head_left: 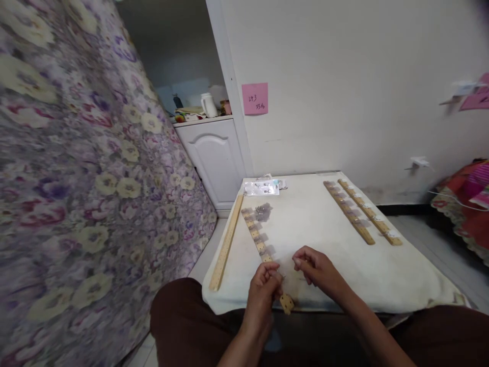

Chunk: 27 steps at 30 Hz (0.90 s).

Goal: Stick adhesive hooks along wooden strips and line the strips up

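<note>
A wooden strip with dark holes [260,245] lies slantwise on the table, its near end reaching the front edge. Small clear tabs stick out along its side. My left hand [263,293] is over the near part of this strip, thumb and fingers pinched together. Something small and shiny shows by its fingertips, too small to name. To the right, my right hand [318,269] hovers just above the cloth with thumb and forefinger pressed together. Whatever it may hold is hidden. Beyond the strip lies a small clear plastic bag [263,211].
A plain wooden strip [226,244] lies along the table's left edge. Two strips with clear tabs, one darker [349,213] and one lighter [369,211], lie at the right. Clear packets [262,188] are at the back. A flowered curtain [95,168] hangs at the left.
</note>
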Tool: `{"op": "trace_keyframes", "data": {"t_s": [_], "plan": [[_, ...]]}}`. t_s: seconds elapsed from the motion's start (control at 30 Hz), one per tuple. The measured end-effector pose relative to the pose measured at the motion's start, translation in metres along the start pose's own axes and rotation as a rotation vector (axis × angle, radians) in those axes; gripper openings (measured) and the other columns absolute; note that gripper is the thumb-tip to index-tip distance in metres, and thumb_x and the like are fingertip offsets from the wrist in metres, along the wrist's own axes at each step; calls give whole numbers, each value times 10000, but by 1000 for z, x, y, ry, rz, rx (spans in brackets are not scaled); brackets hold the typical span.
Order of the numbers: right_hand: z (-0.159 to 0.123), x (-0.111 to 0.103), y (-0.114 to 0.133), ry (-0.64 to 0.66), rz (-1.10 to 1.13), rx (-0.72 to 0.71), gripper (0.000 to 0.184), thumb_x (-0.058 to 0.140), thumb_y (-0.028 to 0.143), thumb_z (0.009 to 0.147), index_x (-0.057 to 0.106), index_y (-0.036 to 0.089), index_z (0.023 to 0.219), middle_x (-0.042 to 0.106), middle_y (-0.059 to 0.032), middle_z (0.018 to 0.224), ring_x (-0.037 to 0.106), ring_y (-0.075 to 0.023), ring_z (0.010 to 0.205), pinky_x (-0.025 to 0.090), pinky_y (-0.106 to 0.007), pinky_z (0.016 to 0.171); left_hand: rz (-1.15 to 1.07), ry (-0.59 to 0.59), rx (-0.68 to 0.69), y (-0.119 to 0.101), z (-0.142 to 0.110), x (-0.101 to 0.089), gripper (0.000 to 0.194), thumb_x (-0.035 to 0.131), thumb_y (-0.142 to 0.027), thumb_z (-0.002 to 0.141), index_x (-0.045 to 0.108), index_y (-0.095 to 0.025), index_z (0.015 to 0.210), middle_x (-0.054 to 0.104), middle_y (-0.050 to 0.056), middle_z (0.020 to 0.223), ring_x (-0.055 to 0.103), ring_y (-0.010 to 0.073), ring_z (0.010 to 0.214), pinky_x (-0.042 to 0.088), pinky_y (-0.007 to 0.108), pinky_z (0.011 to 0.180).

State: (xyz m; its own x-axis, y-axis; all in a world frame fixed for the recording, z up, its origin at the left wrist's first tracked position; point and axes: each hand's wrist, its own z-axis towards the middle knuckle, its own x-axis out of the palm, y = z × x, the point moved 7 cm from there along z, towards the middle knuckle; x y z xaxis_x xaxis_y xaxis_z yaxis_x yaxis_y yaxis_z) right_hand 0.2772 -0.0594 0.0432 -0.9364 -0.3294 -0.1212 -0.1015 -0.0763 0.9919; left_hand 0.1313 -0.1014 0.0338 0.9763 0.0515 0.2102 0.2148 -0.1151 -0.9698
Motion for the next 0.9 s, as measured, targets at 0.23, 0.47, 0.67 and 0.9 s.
{"op": "trace_keyframes", "data": {"t_s": [0.23,0.47,0.67,0.9], "plan": [[-9,34,-11,219,203,155,258,629,381,756,496,186,858,616,30,689,638,-133,532,420,-187,396,19,-79,51,-9,-4,-7,306,654,-322,718,535,-169,954,534,-57,632,472,75,501,353,199,503],[-3,46,-15,206,260,144,213,614,355,762,528,175,834,583,57,578,585,-103,444,446,-205,417,11,-57,37,-4,-2,-18,333,675,-410,720,523,-179,906,545,-54,597,539,107,503,393,207,483],[-1,45,-20,146,264,142,240,586,378,795,578,171,917,619,29,606,618,-134,513,478,-235,457,19,-60,9,6,-1,-25,287,675,-384,730,538,-173,868,571,-41,615,539,99,515,401,202,490],[-6,47,-42,189,286,222,277,668,290,718,566,182,952,624,43,625,612,-121,521,480,-237,495,5,-88,-45,21,-11,-30,279,682,-370,715,519,-181,839,570,-55,577,539,100,495,392,201,487]]}}
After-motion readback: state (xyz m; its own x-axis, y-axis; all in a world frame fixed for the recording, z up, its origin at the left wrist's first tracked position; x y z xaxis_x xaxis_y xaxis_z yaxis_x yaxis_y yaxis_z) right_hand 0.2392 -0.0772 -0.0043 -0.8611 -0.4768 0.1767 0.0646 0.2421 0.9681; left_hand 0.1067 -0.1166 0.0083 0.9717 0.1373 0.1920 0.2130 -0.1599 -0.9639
